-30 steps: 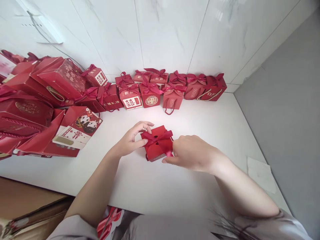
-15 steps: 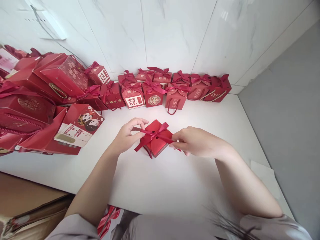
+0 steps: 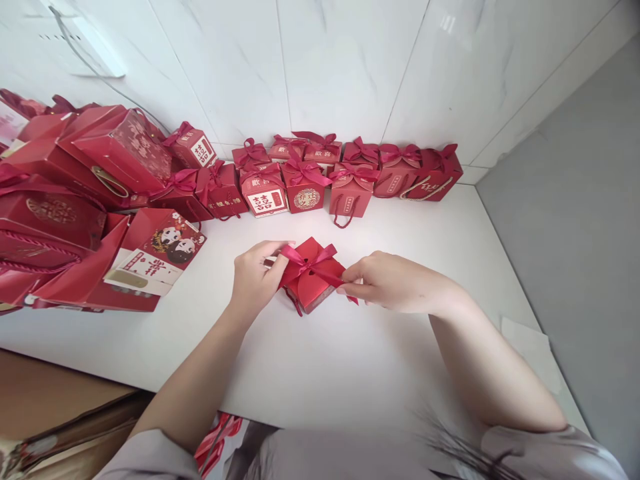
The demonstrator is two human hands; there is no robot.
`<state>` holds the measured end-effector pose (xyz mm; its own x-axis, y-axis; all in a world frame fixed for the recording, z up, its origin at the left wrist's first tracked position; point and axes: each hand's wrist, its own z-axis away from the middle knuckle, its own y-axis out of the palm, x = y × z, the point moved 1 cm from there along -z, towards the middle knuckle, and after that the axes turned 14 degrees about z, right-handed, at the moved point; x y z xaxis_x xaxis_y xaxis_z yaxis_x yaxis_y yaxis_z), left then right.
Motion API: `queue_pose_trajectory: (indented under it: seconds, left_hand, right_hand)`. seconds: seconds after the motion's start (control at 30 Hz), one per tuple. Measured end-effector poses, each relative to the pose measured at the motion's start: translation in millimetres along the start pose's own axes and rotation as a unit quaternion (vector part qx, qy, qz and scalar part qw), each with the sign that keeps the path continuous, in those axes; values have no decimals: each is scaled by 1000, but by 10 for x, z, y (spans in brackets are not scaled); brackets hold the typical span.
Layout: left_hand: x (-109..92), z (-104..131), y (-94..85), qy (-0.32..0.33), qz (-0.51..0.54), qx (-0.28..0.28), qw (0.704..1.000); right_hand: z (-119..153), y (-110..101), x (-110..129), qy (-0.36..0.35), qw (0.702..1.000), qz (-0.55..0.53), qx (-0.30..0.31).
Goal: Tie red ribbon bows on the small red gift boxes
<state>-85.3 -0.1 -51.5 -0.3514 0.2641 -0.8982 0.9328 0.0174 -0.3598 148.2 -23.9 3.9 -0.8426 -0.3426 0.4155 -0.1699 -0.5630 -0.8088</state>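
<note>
A small red gift box (image 3: pixel 319 298) rests on the white table in front of me, a dark red ribbon (image 3: pixel 327 254) tied in a bow across its top. My left hand (image 3: pixel 256 272) is at the box's left side, thumb and fingers pinching the ribbon's left part. On the right, my right hand (image 3: pixel 387 283) grips the ribbon's right part between thumb and fingers, and a ribbon end hangs below them. Part of a twisted cord handle shows at the box's lower left. The left fingertips partly cover the ribbon they hold.
Several finished-looking red boxes with bows (image 3: pixel 306 190) line the wall. Larger red gift boxes (image 3: pixel 125 150) are piled at the left, one bearing a cartoon couple. A cardboard box (image 3: pixel 60 393) stands at the lower left. A pale sheet (image 3: pixel 530 343) lies near the right edge.
My left hand has shifted its hold on the ribbon's left part, and the left tail that hung over the box's front corner is now drawn toward that hand. The right hand stays nearly in place.
</note>
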Motion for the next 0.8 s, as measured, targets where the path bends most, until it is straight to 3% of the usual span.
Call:
queue_pose_trajectory:
  seconds: [0.17,0.4,0.8]
  left_hand:
    - [-16,42,38,8,-32,-1,999]
    - [40,30,93,-72,94,14,993]
    - [133,43,153,-129,164,26,978]
  right_hand:
    - [-19,14,-26,-7,1000,-21,17]
    - [-63,-12,-62,4,1000,29,10]
    - [-44,-39,-101,-39,998,-11,46]
